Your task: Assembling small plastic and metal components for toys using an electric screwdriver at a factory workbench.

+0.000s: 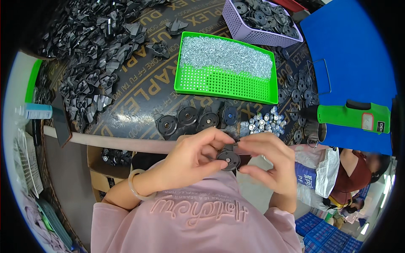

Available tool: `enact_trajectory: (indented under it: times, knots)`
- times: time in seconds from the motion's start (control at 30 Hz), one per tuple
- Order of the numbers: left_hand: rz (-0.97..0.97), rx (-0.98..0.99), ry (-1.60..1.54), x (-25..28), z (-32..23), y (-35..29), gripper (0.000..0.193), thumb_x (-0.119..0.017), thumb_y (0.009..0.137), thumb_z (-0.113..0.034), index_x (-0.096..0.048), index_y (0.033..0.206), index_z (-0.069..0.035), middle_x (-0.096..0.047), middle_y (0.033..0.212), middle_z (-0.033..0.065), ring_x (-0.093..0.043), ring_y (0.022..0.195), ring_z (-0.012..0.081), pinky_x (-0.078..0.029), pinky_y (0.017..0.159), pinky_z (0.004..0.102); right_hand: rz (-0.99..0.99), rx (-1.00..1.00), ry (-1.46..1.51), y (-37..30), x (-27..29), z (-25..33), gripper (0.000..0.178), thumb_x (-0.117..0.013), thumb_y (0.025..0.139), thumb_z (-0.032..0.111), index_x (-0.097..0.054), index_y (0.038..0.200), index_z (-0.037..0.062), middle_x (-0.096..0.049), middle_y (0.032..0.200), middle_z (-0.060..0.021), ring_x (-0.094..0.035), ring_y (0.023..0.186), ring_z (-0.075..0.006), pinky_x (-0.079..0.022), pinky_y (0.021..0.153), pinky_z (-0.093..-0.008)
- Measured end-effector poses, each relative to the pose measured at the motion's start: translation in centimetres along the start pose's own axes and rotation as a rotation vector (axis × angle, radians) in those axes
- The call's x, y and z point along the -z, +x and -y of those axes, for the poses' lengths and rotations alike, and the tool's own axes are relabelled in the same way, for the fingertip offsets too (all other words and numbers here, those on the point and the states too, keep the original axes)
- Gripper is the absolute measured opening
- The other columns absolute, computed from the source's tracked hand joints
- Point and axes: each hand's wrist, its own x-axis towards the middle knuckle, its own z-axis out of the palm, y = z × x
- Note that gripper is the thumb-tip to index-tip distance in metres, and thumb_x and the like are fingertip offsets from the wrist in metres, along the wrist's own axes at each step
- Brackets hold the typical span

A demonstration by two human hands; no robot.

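Note:
Just off the table's near edge, a black round plastic part [228, 160] with a metal centre is held up in front of my chest. My left hand [192, 154] pinches it from the left, thumb against its face. From the other side, my right hand [272, 162] curls in, fingertips at the part's upper end and thumb by its lower rim. Similar black parts [187, 114] lie in a row on the table just beyond my hands. Right of that row is a cluster of small silver cylindrical pieces [266, 122].
A green tray [236, 95] holds many small silver fasteners. Black angular pieces [97, 63] are heaped at the left. At the back stands a lilac basket [265, 37] of round black parts. A green power screwdriver [350, 114] lies on the right, over a blue surface [354, 55].

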Motion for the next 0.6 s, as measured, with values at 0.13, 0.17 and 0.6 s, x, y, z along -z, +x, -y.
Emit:
enact_trajectory:
  times: [0.13, 0.17, 0.6]
  knots:
    - [-0.018, -0.123, 0.294, -0.1, 0.2, 0.0, 0.055, -0.073, 0.085, 0.006, -0.048, 0.134, 0.002, -0.058, 0.123, 0.0144, -0.069, 0.098, 0.0156, -0.06, 0.076, 0.0251, 0.039, -0.224, 0.082, -1.1, -1.8, -1.2, 0.022, -0.078, 0.083, 0.007, -0.07, 0.102, -0.0005, -0.071, 0.09, -0.0109, -0.068, 0.071, -0.0151, -0.052, 0.058, -0.0258]
    - [-0.016, -0.122, 0.298, -0.3, -0.1, -0.2, 0.055, -0.073, 0.085, 0.006, -0.048, 0.134, 0.002, -0.058, 0.123, 0.0144, -0.069, 0.098, 0.0156, -0.06, 0.076, 0.0251, 0.036, -0.223, 0.085, -1.4, -2.0, -1.8, 0.022, -0.078, 0.083, 0.007, -0.07, 0.102, -0.0005, -0.071, 0.09, -0.0109, -0.068, 0.071, -0.0151, -0.052, 0.058, -0.0258]
    - [-0.269, -2.152, 0.313, -2.6, -8.6, -6.3, 0.072, -0.065, 0.093, -0.021, -0.029, 0.154, -0.013, -0.024, 0.162, 0.0166, -0.022, 0.147, 0.0386, -0.038, 0.113, 0.0522, -0.25, -0.301, -0.243, 0.4, -2.6, -4.9, 0.015, -0.072, 0.086, 0.01, -0.07, 0.097, 0.0004, -0.068, 0.082, -0.0119, -0.059, 0.068, -0.0248, -0.047, 0.064, -0.0356]
